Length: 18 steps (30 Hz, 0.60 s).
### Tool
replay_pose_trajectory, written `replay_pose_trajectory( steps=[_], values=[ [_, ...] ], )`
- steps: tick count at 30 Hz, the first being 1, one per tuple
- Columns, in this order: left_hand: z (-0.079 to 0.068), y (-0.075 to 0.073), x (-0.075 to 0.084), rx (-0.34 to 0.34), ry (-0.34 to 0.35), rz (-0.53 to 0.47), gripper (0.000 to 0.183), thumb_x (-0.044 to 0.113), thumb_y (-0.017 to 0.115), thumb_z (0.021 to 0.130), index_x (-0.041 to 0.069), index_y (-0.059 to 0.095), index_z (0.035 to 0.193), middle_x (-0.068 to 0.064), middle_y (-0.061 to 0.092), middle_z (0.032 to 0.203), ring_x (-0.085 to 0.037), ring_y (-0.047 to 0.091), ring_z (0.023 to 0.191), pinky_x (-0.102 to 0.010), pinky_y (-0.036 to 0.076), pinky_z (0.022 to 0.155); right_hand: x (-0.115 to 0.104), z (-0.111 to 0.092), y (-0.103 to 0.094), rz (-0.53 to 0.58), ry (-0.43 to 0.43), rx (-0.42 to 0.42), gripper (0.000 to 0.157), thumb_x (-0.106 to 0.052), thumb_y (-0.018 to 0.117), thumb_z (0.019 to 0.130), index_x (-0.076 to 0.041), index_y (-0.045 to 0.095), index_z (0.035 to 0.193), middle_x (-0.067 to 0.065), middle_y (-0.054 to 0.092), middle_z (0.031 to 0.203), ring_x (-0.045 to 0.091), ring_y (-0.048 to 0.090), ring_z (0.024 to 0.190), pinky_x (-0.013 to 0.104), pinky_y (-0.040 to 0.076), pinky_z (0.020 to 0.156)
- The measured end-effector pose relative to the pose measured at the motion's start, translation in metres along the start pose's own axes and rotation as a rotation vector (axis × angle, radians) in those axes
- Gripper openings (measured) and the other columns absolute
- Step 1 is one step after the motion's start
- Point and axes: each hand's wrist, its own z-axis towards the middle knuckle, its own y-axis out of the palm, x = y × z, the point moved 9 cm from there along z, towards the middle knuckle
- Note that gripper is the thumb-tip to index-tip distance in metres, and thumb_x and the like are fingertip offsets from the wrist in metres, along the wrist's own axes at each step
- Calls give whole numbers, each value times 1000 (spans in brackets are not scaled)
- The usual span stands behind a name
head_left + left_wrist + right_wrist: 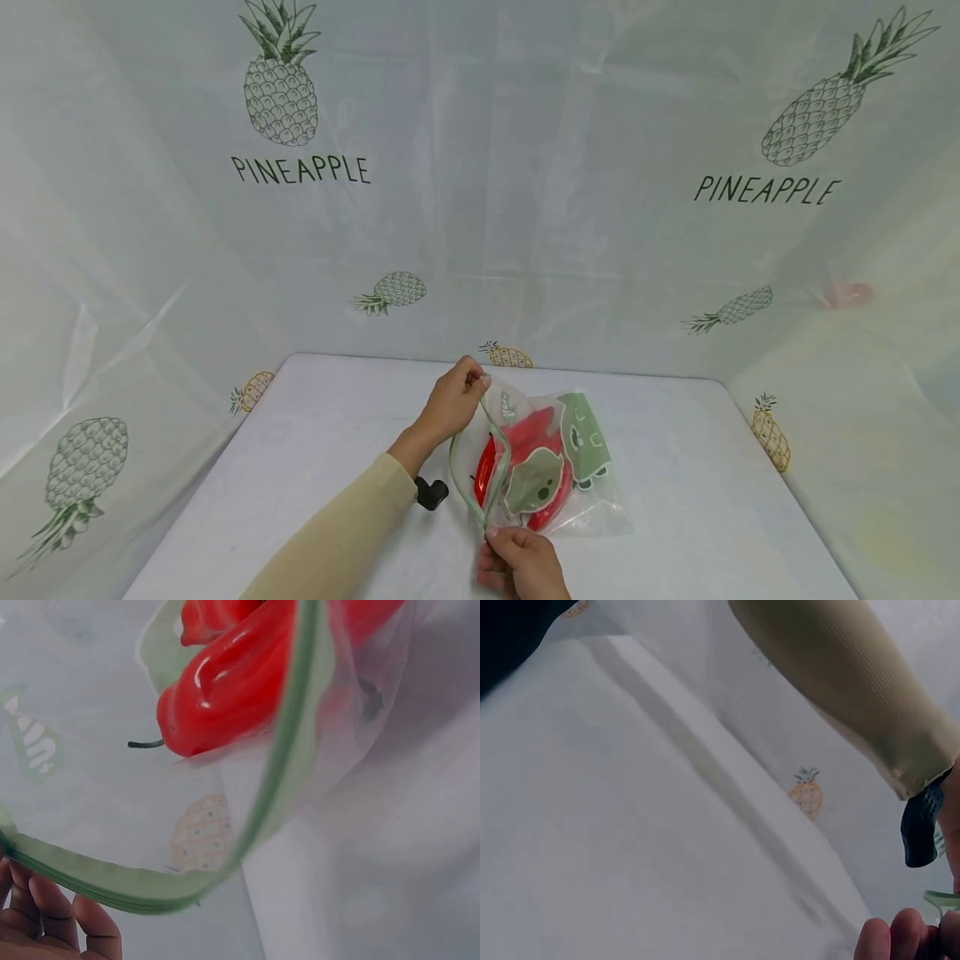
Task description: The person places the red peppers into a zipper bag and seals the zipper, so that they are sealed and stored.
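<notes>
A clear zip bag (618, 508) with a green rim and green cartoon-animal prints lies on the table, its mouth spread apart toward the left. Red peppers (486, 467) are inside; in the left wrist view one glossy red pepper (225, 690) with a thin dark stem shows through the opening. My left hand (452, 398) pinches the far end of the green rim (150, 896). At the near end, my right hand (528, 562) pinches the rim's corner between thumb and fingers. The right wrist view catches only some right-hand fingertips (900, 937) at its lower edge.
The white table (315, 425) extends around the bag, with its far edge against a pale curtain (480, 208) printed with pineapples. A black device (431, 493) sits at my left wrist, below the beige sleeve (341, 529).
</notes>
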Motion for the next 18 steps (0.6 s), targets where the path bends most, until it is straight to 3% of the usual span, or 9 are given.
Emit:
replay_pose_trajectory(
  steps=[7, 11, 18],
  values=[
    [-3, -16, -15, 37, -43, -22, 13, 26, 59, 109, 13, 57, 112, -4, 60, 98, -16, 53, 83, -33, 46, 72, -6, 3, -12, 64, -103, 19, 20, -18, 66, 104, 1, 71, 106, 4, 73, 90, 14, 71, 79, 35, 66, 79],
    [-7, -29, -28, 72, -86, -40, 14, 27, 60, 109, 14, 59, 113, -4, 61, 99, -18, 54, 86, -33, 46, 75, -11, 3, -22, 90, -119, 57, 17, -17, 65, 105, 0, 70, 105, 4, 74, 92, 14, 71, 82, 35, 66, 81],
    [-28, -52, -49, 111, -170, -50, 17, 29, 60, 108, 12, 59, 109, -5, 58, 98, -18, 53, 87, -32, 45, 72, -20, 4, -43, 165, -140, 155, 13, -16, 64, 104, -4, 67, 98, 5, 73, 90, 15, 72, 81, 34, 65, 79]
  ],
)
